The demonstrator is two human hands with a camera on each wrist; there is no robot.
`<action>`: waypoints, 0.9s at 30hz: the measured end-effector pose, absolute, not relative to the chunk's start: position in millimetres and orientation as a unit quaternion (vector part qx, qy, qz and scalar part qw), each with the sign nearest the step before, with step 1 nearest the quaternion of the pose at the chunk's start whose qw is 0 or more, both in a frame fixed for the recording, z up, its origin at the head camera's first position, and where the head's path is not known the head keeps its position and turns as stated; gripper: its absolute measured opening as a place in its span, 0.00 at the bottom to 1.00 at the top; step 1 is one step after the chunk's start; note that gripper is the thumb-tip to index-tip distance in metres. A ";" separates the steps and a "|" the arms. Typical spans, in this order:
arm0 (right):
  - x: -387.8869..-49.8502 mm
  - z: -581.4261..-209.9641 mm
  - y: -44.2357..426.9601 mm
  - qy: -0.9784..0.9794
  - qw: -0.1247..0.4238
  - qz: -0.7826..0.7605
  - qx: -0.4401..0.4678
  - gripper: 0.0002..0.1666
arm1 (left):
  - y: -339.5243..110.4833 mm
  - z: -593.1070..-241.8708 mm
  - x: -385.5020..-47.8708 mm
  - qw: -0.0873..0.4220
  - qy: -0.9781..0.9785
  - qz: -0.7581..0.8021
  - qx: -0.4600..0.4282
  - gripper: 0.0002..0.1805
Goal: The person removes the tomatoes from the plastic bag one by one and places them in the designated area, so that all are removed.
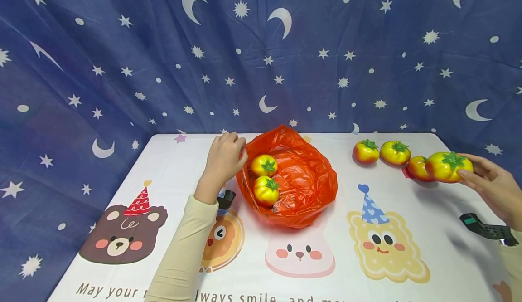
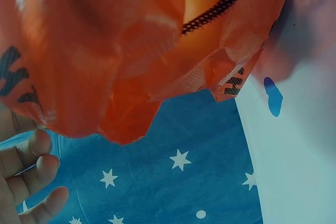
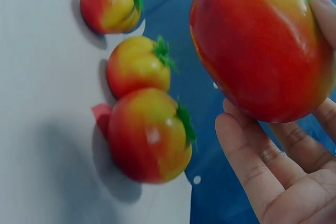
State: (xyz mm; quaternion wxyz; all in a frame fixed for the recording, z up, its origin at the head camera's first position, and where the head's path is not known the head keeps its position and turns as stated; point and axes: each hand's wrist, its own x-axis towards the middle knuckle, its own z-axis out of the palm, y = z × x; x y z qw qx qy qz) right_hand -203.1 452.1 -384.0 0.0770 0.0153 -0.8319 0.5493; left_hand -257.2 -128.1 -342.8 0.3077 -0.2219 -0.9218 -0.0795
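A red plastic bag (image 1: 303, 175) lies opened wide in the middle of the table, with two red-and-yellow toy tomatoes (image 1: 264, 165) inside near its left wall. My left hand (image 1: 225, 154) holds the bag's left rim; the left wrist view shows loosely bent fingers (image 2: 34, 174) beside the plastic, with the grip itself partly hidden. At the far right, my right hand (image 1: 495, 186) grips another toy tomato (image 1: 448, 167) between thumb and fingers, raised above the table. Close by, three more toy tomatoes (image 3: 149, 135) form a row on the tabletop.
The white tablecloth (image 1: 408, 202) carries printed cartoon figures and lettering. A small red piece (image 3: 101, 119) shows beside the nearest loose tomato. Behind the table hangs a blue curtain (image 1: 244, 66) with moons and stars. Black camera mounts (image 1: 485, 229) sit at the wrists.
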 end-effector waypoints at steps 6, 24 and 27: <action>-199.6 -393.8 460.1 -0.801 0.066 0.594 -0.014 0.21 | -128.7 -345.0 -259.0 0.312 -0.920 -0.075 -0.223 0.04; -205.8 -442.2 507.1 -0.763 0.053 0.642 -0.057 0.23 | -129.0 -345.1 -259.2 0.317 -0.919 -0.075 -0.223 0.04; -204.9 -444.6 507.2 -0.774 0.058 0.628 -0.063 0.22 | -129.2 -345.0 -259.0 0.319 -0.918 -0.075 -0.223 0.04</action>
